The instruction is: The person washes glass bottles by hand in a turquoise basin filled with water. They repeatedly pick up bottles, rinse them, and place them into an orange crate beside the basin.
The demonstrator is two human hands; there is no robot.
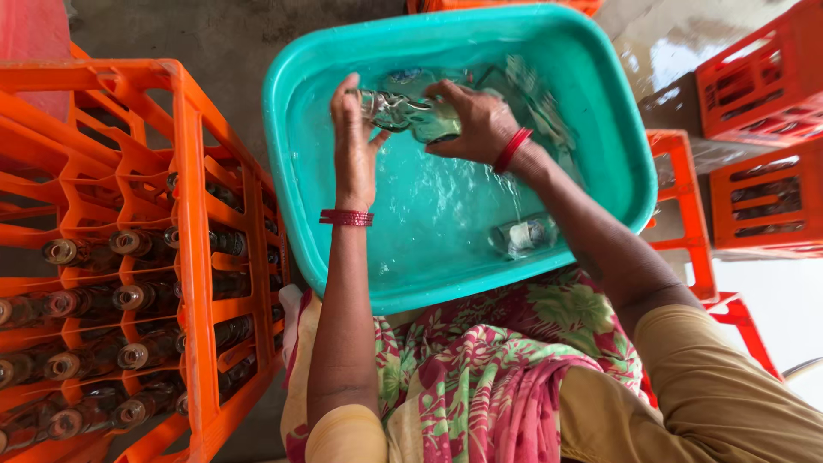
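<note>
The grip is shared: the right hand [467, 120] wraps the body of a clear glass bottle [410, 114] held level just above the water in the teal tub [600, 184], while the left hand [351, 146] closes on its neck end. I judge the washing to be midway, since at least one more bottle [525, 235] lies submerged nearby, and the orange crate [193, 257] at the left holds many dark bottles.

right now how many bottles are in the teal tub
3 that I can make out: one glass bottle held by both hands at the far side, one submerged bottle near the front right, one faint bottle underwater at the back right. More may be hidden.
</note>
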